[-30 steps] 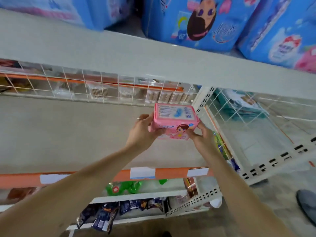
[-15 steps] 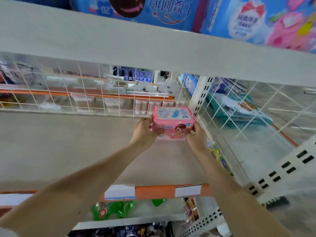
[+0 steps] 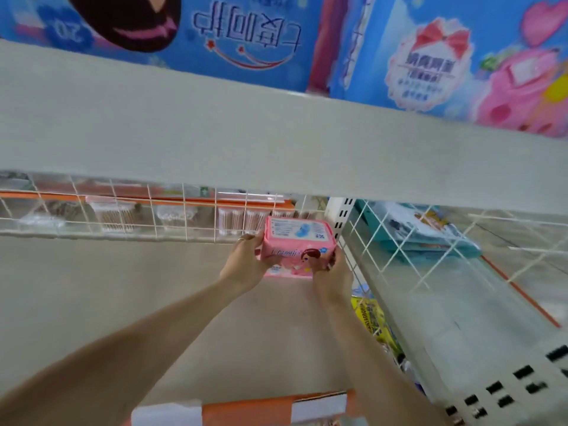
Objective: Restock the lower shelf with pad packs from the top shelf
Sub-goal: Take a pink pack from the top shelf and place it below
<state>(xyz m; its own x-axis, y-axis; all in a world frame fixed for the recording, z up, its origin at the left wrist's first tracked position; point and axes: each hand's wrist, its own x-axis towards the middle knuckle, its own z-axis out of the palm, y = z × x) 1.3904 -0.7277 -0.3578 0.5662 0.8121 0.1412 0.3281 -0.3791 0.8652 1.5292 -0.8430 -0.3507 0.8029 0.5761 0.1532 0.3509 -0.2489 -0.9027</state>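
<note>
Moved deeper since the earlier frame: pink pad pack (image 3: pixel 297 243), now close to the wire grid (image 3: pixel 172 215) at the back of the lower shelf (image 3: pixel 92 302). Left hand (image 3: pixel 246 263) grasping the pack's left end, with a ring on one finger. Right hand (image 3: pixel 330 270) grasping the right end, thumb on the front face. Pack between both hands, near the right back corner; touching the shelf or not, cannot tell. Above the hands, grey upper shelf board (image 3: pixel 276 142) and big blue packs (image 3: pixel 215 35). Right of the right hand, white upright post (image 3: pixel 341 216) and a wire divider (image 3: pixel 396 250).
</note>
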